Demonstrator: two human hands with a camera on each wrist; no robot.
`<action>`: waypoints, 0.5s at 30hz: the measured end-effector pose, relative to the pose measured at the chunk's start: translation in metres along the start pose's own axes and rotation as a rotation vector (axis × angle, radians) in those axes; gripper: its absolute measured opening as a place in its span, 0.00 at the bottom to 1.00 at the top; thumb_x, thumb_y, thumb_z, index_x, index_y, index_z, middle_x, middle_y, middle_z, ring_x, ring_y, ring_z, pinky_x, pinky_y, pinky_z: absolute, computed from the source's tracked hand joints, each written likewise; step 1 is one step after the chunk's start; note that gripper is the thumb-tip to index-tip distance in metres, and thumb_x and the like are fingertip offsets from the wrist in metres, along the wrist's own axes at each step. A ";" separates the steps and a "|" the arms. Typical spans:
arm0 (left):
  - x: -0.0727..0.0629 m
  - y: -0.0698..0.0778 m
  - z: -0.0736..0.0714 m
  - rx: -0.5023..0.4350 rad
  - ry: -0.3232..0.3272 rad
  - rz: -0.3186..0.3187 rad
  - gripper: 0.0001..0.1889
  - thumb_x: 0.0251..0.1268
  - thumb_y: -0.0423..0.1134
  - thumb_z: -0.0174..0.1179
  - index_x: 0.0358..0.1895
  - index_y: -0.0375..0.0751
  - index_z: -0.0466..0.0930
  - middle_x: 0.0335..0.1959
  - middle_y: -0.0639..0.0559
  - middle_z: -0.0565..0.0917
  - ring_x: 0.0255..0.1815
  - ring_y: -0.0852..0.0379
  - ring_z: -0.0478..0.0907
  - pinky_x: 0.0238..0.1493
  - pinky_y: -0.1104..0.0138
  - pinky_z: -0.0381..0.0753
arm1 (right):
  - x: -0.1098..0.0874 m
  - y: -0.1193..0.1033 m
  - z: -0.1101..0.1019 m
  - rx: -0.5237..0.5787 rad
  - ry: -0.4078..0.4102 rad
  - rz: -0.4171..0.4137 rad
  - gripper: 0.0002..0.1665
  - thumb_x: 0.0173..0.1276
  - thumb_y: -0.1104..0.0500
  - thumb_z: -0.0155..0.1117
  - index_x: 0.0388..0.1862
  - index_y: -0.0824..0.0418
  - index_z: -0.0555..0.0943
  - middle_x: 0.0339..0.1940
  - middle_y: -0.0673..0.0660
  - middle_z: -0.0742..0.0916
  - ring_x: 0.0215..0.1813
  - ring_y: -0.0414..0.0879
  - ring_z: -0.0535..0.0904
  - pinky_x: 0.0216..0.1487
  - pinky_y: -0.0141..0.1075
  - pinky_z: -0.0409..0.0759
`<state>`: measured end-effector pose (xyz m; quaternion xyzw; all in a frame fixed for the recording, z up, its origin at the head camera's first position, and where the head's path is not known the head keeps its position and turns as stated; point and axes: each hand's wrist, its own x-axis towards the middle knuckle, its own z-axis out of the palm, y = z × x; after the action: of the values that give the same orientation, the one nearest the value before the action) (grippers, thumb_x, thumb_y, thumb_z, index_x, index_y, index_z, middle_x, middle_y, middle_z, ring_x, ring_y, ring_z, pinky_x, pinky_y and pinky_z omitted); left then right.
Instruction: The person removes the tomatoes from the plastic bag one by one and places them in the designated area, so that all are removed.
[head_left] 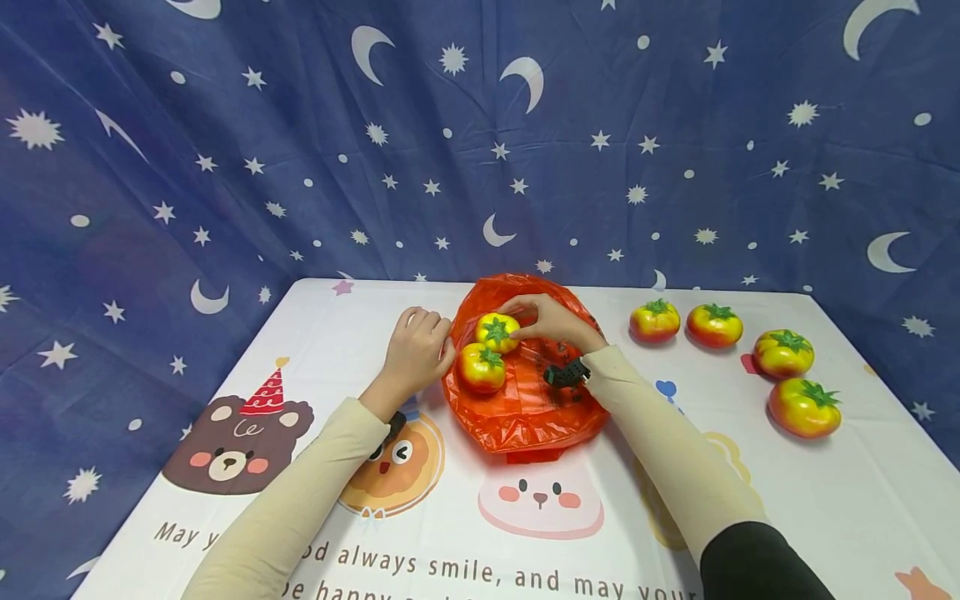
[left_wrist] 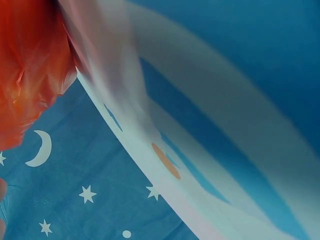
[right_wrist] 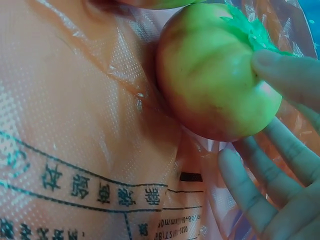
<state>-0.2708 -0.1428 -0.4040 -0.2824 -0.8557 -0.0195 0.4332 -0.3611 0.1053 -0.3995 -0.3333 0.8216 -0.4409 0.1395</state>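
A bag [head_left: 517,417] of thin red plastic lies spread on the white counter [head_left: 345,342], its crinkled rim raised into a rough ring, shiny along the folds. Seen from the right wrist, the film looks more orange and half see-through, pricked all over with tiny dots and crossed by black printed characters and ruled lines.

Within the ring are two tomatoes, touching or nearly so. The rear tomato [head_left: 497,332] is bright yellow from above, with a green leafy crown facing up; the right wrist view shows its plump, faintly ribbed side, yellow-green deepening to red toward the edges, with a glossy sheen. The right grip [head_left: 551,321] has hold of it, thumb beside the crown and a finger curling behind. The front tomato [head_left: 481,368] is yellow sinking to orange-red at its base, its crown tipped toward the right.

The left grip [head_left: 420,346] is at the left edge of the plastic, fingers bent; whether they pinch the rim cannot be told.

Four more tomatoes [head_left: 713,326] sit to the right of the bag, glossy, yellow blending to deep red, each with a green crown. The nearest tomato [head_left: 802,409] leans its crown to the right, and all four rest directly on the counter
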 end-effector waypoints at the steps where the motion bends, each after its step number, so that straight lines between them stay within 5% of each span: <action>1: 0.000 0.000 0.000 -0.002 0.004 0.001 0.04 0.50 0.35 0.54 0.27 0.38 0.75 0.23 0.46 0.77 0.32 0.47 0.76 0.51 0.55 0.74 | -0.001 -0.001 0.000 -0.004 0.001 0.005 0.25 0.57 0.64 0.68 0.56 0.61 0.77 0.57 0.60 0.82 0.61 0.54 0.75 0.65 0.48 0.71; 15: 0.000 0.000 0.002 -0.007 0.019 0.012 0.05 0.51 0.35 0.52 0.26 0.37 0.74 0.22 0.47 0.75 0.30 0.47 0.75 0.50 0.55 0.74 | -0.014 0.000 -0.008 0.011 -0.011 0.083 0.27 0.57 0.60 0.68 0.58 0.57 0.76 0.57 0.58 0.80 0.62 0.54 0.73 0.64 0.49 0.72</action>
<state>-0.2722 -0.1425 -0.4054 -0.2887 -0.8498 -0.0226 0.4405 -0.3550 0.1193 -0.3963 -0.3005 0.8315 -0.4375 0.1640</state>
